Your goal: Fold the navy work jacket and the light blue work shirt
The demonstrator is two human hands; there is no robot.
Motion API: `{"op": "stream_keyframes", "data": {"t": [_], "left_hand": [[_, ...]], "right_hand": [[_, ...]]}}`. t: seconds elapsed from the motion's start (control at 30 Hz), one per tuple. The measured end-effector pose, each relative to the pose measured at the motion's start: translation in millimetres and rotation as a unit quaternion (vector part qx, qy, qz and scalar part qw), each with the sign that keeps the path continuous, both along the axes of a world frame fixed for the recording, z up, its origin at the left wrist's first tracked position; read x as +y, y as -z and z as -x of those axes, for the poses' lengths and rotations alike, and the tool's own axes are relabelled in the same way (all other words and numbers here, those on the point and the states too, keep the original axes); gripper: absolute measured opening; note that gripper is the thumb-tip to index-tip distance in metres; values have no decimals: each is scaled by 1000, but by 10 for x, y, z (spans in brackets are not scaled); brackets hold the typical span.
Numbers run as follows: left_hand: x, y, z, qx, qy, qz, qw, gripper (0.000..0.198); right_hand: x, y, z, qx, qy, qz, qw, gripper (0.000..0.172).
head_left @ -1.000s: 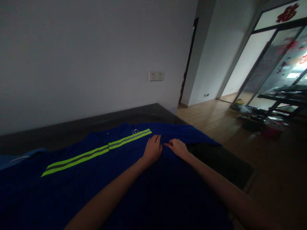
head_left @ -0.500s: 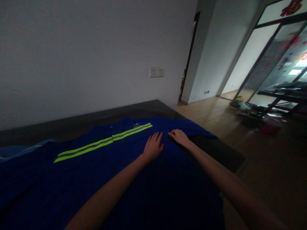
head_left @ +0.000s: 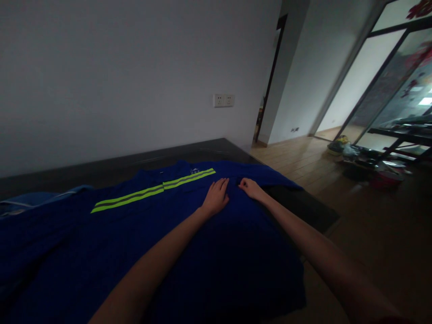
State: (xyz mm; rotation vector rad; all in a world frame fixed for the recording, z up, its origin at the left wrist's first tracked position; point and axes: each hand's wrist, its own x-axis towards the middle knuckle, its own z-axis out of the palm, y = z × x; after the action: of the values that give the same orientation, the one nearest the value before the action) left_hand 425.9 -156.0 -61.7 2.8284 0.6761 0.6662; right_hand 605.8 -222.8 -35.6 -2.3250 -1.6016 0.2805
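Observation:
A dark blue work jacket [head_left: 135,243] with yellow-green reflective strips [head_left: 135,196] across its chest lies spread over a dark table [head_left: 216,150]. My left hand [head_left: 216,196] rests flat on the jacket, right of the strip, with its fingers stretched out. Close beside it, my right hand [head_left: 252,188] is closed in a pinch on the jacket's cloth near the base of the sleeve [head_left: 273,174]. A small dark fold shows at its fingertips. That sleeve stretches away to the right, across the table's edge area.
A lighter blue cloth [head_left: 37,198] lies at the table's left. Behind the table stands a pale wall with a double socket [head_left: 223,100]. On the wooden floor [head_left: 286,155] to the right are bags [head_left: 340,145], a red basin [head_left: 386,177] and a dark rack [head_left: 405,135].
The view has shifted slightly, and the jacket sits a little higher in it. The right hand's fingers have curled in tighter on the cloth. The left hand stays flat on the jacket.

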Motion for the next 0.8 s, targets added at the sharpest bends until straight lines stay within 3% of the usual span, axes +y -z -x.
{"op": "stream_keyframes", "data": {"t": [0.2,0.3,0.4,0.5,0.57,0.67,0.73,0.8], "left_hand": [[-51,-68,15,-6,6,-16,1000,53],[-146,-173,55,-18,9,-29,999,46],[-254,-326,253,-43,11,-50,998,42],[-281,-468,715,-28,-4,-55,998,39],[-245,-519,1157,23,-47,-44,998,36],[-174,-496,1872,133,-183,7,974,37],[-155,-420,2285,190,-285,59,938,45],[-180,-327,2609,212,-340,94,911,52]], "right_hand": [[-214,-22,81,-85,55,0,995,27],[-309,-25,140,-126,53,9,991,38],[-417,14,176,-162,37,27,986,40],[-508,11,200,-187,19,22,982,38],[-528,-43,246,-210,-12,-26,977,36],[-477,-135,436,-222,-94,-113,964,31],[-406,-137,634,-195,-168,-119,959,34],[-329,-68,827,-161,-239,-87,954,41]]}}
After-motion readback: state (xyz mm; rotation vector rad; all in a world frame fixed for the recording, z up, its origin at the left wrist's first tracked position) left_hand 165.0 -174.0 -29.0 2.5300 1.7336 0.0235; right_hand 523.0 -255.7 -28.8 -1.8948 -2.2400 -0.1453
